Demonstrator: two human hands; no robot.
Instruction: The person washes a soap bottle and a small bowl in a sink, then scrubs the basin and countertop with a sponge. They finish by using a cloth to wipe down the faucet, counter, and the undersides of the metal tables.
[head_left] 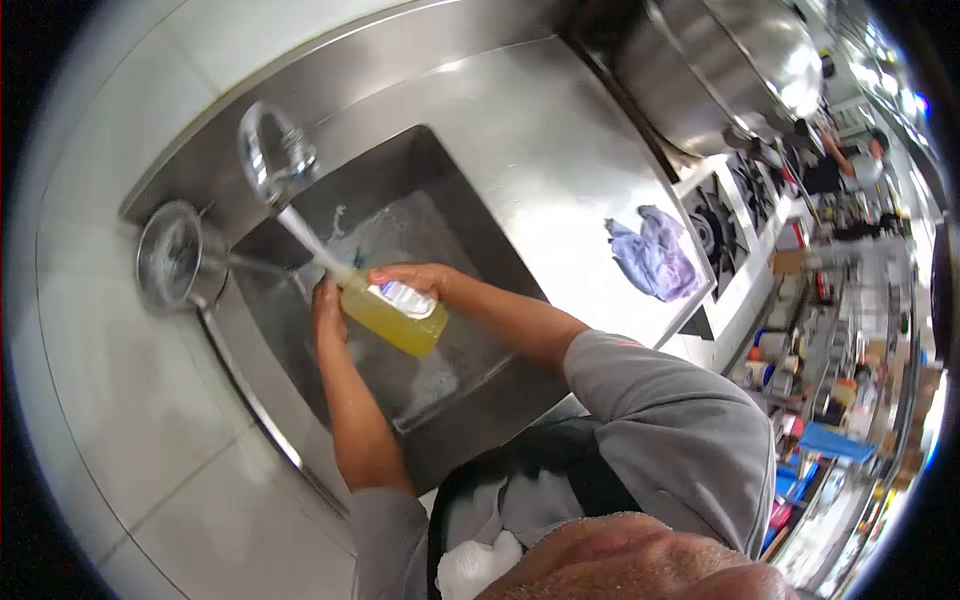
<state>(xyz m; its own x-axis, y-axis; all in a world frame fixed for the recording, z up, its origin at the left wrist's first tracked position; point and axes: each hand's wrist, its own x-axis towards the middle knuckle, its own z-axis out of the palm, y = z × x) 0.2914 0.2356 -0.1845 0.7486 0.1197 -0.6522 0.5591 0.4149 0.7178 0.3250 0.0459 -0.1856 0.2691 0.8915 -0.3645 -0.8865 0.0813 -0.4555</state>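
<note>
A clear plastic bottle [392, 315] with yellow liquid and a white label lies tilted over the steel sink [470, 235]. Its mouth sits under the stream of water falling from the curved faucet [272, 150]. My right hand [418, 278] grips the bottle from above near its middle. My left hand [327, 305] holds the neck end beside the stream. Both arms reach into the basin from the lower right.
A small steel pot [178, 262] sits left of the sink by the tiled wall. A purple cloth [655, 255] lies on the steel counter to the right. Beyond it are stove burners [715, 230], a large wok [740, 60] and another person [850, 165] far off.
</note>
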